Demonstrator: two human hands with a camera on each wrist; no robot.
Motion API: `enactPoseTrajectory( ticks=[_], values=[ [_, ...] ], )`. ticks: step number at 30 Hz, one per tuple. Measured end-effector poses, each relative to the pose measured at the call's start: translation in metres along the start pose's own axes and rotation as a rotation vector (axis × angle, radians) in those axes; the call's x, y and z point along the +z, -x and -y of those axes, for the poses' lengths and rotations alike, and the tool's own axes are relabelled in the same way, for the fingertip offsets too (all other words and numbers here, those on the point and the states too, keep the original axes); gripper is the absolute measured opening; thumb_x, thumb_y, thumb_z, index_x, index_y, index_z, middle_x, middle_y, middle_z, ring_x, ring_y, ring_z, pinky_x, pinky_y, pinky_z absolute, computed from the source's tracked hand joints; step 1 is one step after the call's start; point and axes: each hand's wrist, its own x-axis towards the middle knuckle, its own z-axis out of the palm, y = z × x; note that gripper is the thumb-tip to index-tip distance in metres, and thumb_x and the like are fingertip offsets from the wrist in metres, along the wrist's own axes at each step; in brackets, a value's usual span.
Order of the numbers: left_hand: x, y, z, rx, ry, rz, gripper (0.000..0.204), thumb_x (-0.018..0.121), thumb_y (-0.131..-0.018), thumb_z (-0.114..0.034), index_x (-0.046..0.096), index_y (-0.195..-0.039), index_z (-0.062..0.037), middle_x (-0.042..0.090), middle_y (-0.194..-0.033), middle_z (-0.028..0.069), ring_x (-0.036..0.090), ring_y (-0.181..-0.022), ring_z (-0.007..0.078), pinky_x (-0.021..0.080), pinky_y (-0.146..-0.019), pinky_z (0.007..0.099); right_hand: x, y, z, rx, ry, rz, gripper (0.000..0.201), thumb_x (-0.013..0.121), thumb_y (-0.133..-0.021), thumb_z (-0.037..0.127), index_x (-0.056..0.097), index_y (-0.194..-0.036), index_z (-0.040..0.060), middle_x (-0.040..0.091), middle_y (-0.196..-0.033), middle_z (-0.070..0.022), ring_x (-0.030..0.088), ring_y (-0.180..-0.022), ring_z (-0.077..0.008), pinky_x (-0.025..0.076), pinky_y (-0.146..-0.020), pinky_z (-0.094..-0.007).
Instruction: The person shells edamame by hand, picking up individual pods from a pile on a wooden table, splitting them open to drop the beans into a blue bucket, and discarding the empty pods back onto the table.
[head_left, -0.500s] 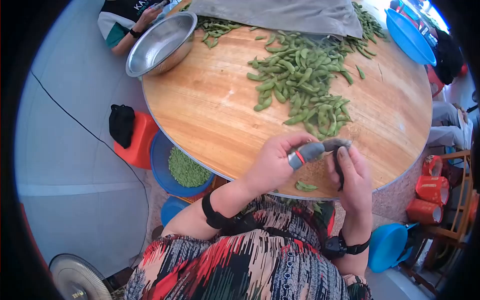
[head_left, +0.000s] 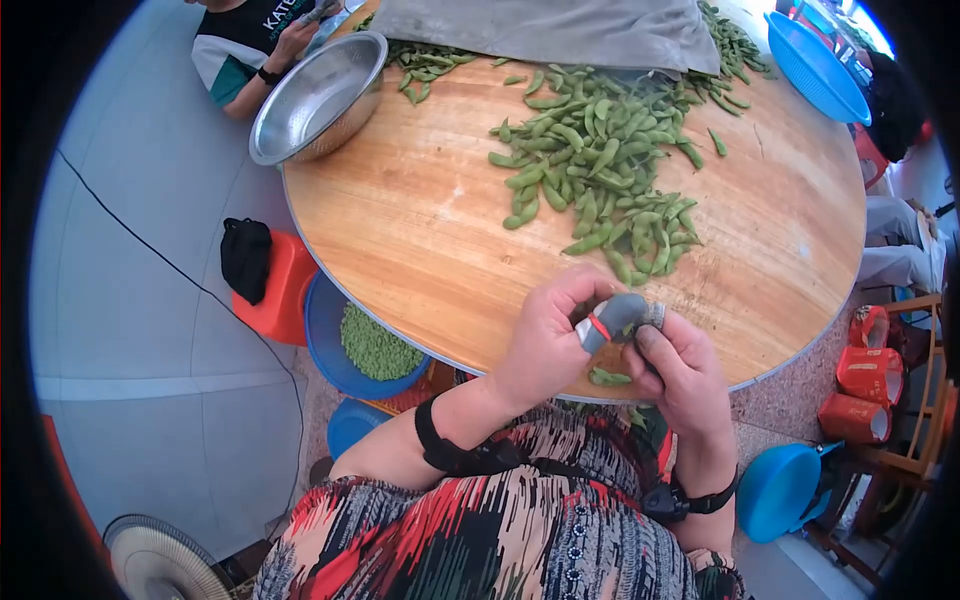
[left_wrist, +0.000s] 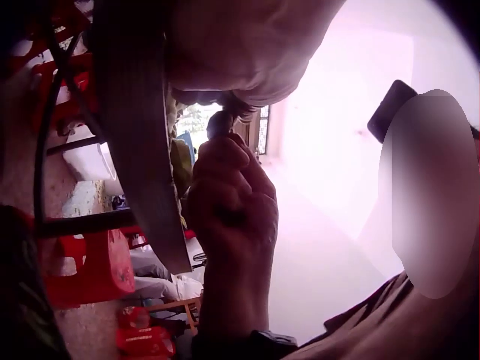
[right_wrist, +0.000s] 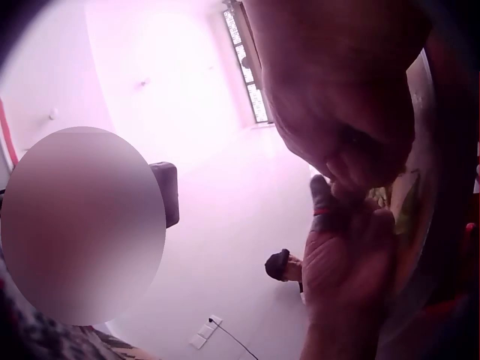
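Both hands meet above the near edge of the round wooden table. My left hand has curled fingers, and one digit wears a grey finger sleeve with a red band, also visible in the right wrist view. My right hand pinches a small grey piece at the sleeve's tip. In the left wrist view the right hand shows curled, seen from below. A heap of green bean pods lies beyond the hands. Below them one loose pod rests at the table edge.
A steel bowl and another person's hand are at the far left, a grey cloth at the back. Under the table's left edge sit a blue basin of shelled beans and a red stool. Red cans stand at the right.
The hands have drawn closer together and nearer to my body. The dark strip that hung from my right hand no longer shows.
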Motion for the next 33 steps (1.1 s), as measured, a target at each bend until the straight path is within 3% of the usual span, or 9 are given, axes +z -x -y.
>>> enactPoseTrajectory(
  ticks=[2,6,7,9,13,16,26,29,33],
  values=[
    [-0.003,0.000,-0.001,-0.161,0.510,0.256,0.011,0.062,-0.084,-0.012,0.060,-0.086,-0.0009,0.056,-0.087,0.0015,0.054,-0.081,0.0087,0.044,-0.068,0.0217,0.001,0.003,0.005,0.073,-0.150,0.055,0.016,0.045,-0.094,0.016,0.052,-0.089,0.0039,0.046,-0.061,0.0037,0.034,-0.047,-0.0011,0.025,-0.041,-0.0170],
    [-0.007,-0.001,-0.001,-0.233,0.660,0.358,0.014,0.062,-0.084,-0.010,0.057,-0.093,-0.0008,0.055,-0.084,0.0012,0.054,-0.083,0.0091,0.045,-0.071,0.0214,0.004,0.004,0.003,0.156,-0.348,0.076,0.013,0.046,-0.093,0.014,0.054,-0.089,0.0045,0.046,-0.061,0.0041,0.034,-0.046,-0.0005,0.025,-0.040,-0.0169],
    [-0.004,0.000,-0.002,-0.287,0.589,0.345,0.017,0.062,-0.084,-0.010,0.055,-0.097,-0.0012,0.055,-0.084,0.0011,0.055,-0.082,0.0087,0.046,-0.071,0.0209,0.002,0.001,-0.007,0.155,-0.351,0.075,0.013,0.046,-0.093,0.014,0.054,-0.089,0.0045,0.046,-0.061,0.0041,0.034,-0.046,-0.0005,0.025,-0.040,-0.0169],
    [0.000,0.001,-0.004,-0.340,0.520,0.328,0.021,0.063,-0.084,-0.010,0.053,-0.100,-0.0016,0.055,-0.085,0.0010,0.056,-0.080,0.0083,0.046,-0.071,0.0204,-0.002,-0.006,-0.029,-0.355,0.334,-0.159,0.010,0.050,-0.091,0.013,0.055,-0.091,0.0051,0.047,-0.060,0.0038,0.033,-0.045,-0.0004,0.024,-0.039,-0.0162],
    [0.003,0.000,0.000,-0.148,0.288,0.207,0.027,0.063,-0.083,-0.009,0.051,-0.105,-0.0020,0.056,-0.088,0.0011,0.055,-0.070,0.0057,0.047,-0.063,0.0188,-0.006,-0.004,-0.018,-0.266,0.328,-0.182,0.011,0.052,-0.090,0.014,0.057,-0.091,0.0043,0.048,-0.059,0.0039,0.035,-0.046,-0.0007,0.027,-0.040,-0.0165],
    [-0.002,0.001,-0.011,-0.106,0.251,0.214,0.030,0.063,-0.082,-0.008,0.051,-0.110,-0.0020,0.056,-0.087,0.0002,0.053,-0.064,0.0042,0.045,-0.058,0.0189,-0.006,0.003,0.002,0.040,-0.219,-0.022,0.013,0.051,-0.091,0.014,0.057,-0.092,0.0022,0.049,-0.060,0.0040,0.039,-0.049,-0.0013,0.031,-0.044,-0.0177],
    [-0.007,0.006,-0.022,0.168,-0.287,0.220,0.049,0.063,-0.073,0.003,0.055,-0.120,-0.0087,0.056,-0.075,0.0035,0.051,-0.060,0.0103,0.043,-0.055,0.0229,0.000,0.001,0.011,-0.253,0.510,-0.168,0.013,0.060,-0.084,0.011,0.061,-0.090,0.0002,0.057,-0.067,0.0006,0.048,-0.061,-0.0038,0.037,-0.053,-0.0196],
    [-0.014,0.001,-0.018,0.415,-0.334,0.285,0.051,0.062,-0.070,0.005,0.057,-0.118,-0.0109,0.057,-0.073,0.0052,0.054,-0.061,0.0142,0.045,-0.056,0.0255,0.001,0.000,0.007,-0.168,0.343,-0.138,0.010,0.059,-0.084,0.010,0.057,-0.085,-0.0001,0.053,-0.062,0.0010,0.045,-0.053,-0.0026,0.034,-0.046,-0.0180],
    [-0.028,-0.004,-0.007,0.736,-0.363,0.405,0.042,0.062,-0.071,0.002,0.060,-0.111,-0.0088,0.059,-0.075,0.0069,0.058,-0.065,0.0185,0.046,-0.057,0.0267,0.001,-0.006,-0.015,0.112,-0.609,0.151,0.009,0.053,-0.085,0.010,0.052,-0.080,0.0028,0.043,-0.054,0.0035,0.033,-0.040,-0.0013,0.025,-0.035,-0.0156]
  ],
)
